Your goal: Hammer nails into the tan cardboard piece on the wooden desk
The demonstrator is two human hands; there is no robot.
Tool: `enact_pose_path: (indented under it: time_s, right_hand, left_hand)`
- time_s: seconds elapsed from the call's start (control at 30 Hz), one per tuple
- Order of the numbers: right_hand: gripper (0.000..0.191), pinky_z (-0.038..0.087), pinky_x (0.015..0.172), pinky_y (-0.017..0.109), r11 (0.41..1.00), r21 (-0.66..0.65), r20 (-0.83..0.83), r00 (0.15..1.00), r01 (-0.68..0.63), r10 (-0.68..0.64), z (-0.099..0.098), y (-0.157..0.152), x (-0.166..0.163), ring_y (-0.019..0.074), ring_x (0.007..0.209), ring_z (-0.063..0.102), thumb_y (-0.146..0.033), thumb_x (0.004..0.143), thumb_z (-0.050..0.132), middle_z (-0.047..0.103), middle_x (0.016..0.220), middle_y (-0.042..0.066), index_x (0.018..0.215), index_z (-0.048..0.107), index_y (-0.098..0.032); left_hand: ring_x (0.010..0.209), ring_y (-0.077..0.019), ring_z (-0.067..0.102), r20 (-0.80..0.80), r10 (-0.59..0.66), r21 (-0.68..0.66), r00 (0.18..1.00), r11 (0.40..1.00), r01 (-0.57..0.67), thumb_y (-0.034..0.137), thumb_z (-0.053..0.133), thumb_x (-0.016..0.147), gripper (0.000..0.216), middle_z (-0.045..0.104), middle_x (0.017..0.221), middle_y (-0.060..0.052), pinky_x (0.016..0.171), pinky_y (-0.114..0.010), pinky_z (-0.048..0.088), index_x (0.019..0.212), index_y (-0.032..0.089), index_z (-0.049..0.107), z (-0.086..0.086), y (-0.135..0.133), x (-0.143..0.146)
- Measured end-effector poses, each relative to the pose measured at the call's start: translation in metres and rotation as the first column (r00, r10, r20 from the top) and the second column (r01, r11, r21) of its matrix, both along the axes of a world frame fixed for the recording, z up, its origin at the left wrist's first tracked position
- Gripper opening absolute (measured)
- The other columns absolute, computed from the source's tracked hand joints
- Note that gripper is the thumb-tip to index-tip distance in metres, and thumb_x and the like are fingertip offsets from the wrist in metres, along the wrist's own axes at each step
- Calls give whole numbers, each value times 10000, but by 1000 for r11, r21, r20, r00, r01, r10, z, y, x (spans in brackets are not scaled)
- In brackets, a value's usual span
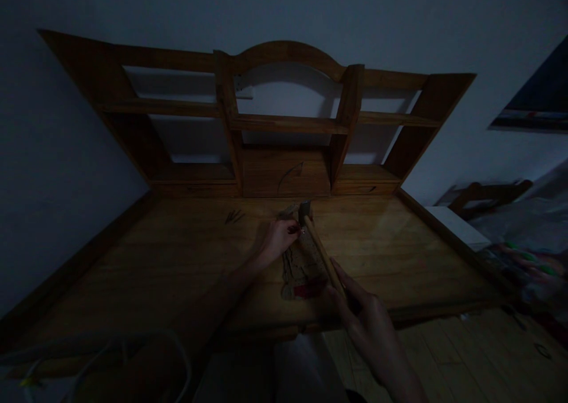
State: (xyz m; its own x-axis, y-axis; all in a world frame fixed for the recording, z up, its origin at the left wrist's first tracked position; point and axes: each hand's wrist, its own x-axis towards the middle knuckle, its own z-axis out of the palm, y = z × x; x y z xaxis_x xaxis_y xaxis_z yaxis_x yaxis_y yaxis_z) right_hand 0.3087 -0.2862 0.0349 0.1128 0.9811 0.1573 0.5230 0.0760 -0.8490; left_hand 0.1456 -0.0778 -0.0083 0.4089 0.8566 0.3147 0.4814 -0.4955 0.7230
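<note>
Wood-handled hammer (325, 253) is clasped in my right hand (366, 314); my left hand (280, 237) curls beside its head, grip indeterminable.

You can't read any words or numbers here. The dark panel (536, 98) on the wall at the far right has a thin, pale strip near its bottom edge, but it is too dim for you to make out letters. The flat piece (306, 258) near your left hand (279, 237) has dark, wiggly lines and a red patch (310, 289), and you can't tell if any of those marks are writing.
</note>
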Motion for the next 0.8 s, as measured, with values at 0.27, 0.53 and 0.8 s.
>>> enact_pose_path:
  time_s: [0.27,0.53,0.8]
  right_hand:
    - [470,469,991,384,1000,-13,-36,999,-6,6,0,-2,-5,242,1200,545,-355,933,481,567,1309,34,1391,447,-256]
    - [503,497,956,387,999,2,1,999,35,-35,0,-5,-3,255,1154,579,-346,920,497,600,1269,49,1407,423,-247]
    - [489,418,1033,422,999,-1,-54,998,35,-35,-2,-7,-5,248,1229,518,-369,934,482,575,1311,49,1403,431,-238]
  left_hand:
    - [672,-164,671,-20,81,-6,996,997,-81,272,639,768,147,734,747,-47,580,-215,445,791,148,715,-5,3,2]
    - [657,-162,662,-56,70,39,996,997,-68,281,627,785,153,724,714,-40,549,-209,412,765,153,708,2,0,1]
    - [667,-148,661,-28,22,16,999,1000,-22,283,611,797,158,716,708,-21,544,-197,395,757,157,698,5,-1,1]
